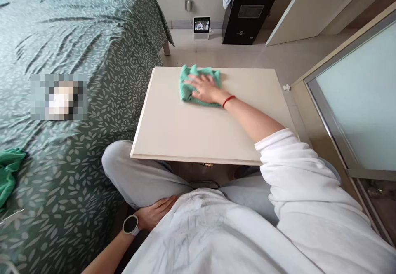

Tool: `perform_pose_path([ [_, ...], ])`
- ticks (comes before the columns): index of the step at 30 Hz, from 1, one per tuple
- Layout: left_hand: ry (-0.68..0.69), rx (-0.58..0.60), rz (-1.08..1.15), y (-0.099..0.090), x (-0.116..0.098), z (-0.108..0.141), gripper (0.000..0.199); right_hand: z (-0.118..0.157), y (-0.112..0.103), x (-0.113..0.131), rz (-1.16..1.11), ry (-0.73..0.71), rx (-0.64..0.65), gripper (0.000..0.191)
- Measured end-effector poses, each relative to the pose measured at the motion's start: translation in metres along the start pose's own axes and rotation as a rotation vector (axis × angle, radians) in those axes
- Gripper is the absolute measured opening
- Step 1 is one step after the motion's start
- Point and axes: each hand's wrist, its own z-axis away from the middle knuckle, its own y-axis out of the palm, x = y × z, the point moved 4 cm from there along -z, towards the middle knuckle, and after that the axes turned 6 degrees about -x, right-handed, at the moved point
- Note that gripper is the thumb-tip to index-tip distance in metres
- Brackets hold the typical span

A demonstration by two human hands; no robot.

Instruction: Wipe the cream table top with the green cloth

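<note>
My right hand (204, 87) lies spread over a green cloth (187, 94), pressing it onto the far part of a cream tabletop (182, 134). The fingers are apart and lie on top of the cloth, whose edges bunch up around them. A red string bracelet (229, 100) circles that wrist. Below the table's near edge, my left hand (157, 212) rests open on my thigh, its fingers stretched out and partly tucked against my shirt. It holds nothing that I can see, and a round-faced watch (130, 225) is on its wrist.
A bed with a leaf-patterned green cover (102, 101) stands at the left, bearing a blurred-out item (58, 99) and another green cloth (9, 171). Beyond the table are a small screen device (202, 26) and a black cabinet (247, 14). A glass-panelled frame (361, 88) borders the right.
</note>
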Motion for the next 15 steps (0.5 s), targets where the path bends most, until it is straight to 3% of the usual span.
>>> perform_pose_path([
  [3, -0.117, 0.033, 0.12, -0.013, -0.001, -0.005, 0.055, -0.017, -0.013, -0.059, 0.027, 0.348, -0.06, 0.086],
  [6, -0.148, -0.021, 0.17, -0.02, -0.003, -0.01, 0.062, -0.034, -0.016, -0.061, 0.016, 0.442, -0.065, 0.088],
  [8, -0.135, -0.072, 0.163, -0.019, -0.004, -0.012, 0.07, -0.053, -0.011, -0.037, -0.021, 0.393, -0.034, 0.09],
  [11, -0.077, -0.216, 0.111, -0.014, -0.003, -0.014, 0.075, -0.077, 0.003, 0.023, -0.047, 0.224, 0.04, 0.09],
  [13, -0.062, -0.317, 0.083, -0.011, -0.002, -0.014, 0.073, -0.074, 0.014, 0.072, -0.033, 0.053, 0.091, 0.089],
  [15, -0.067, -0.374, 0.065, -0.007, -0.001, -0.014, 0.072, -0.048, 0.024, 0.122, -0.025, -0.18, 0.139, 0.087],
])
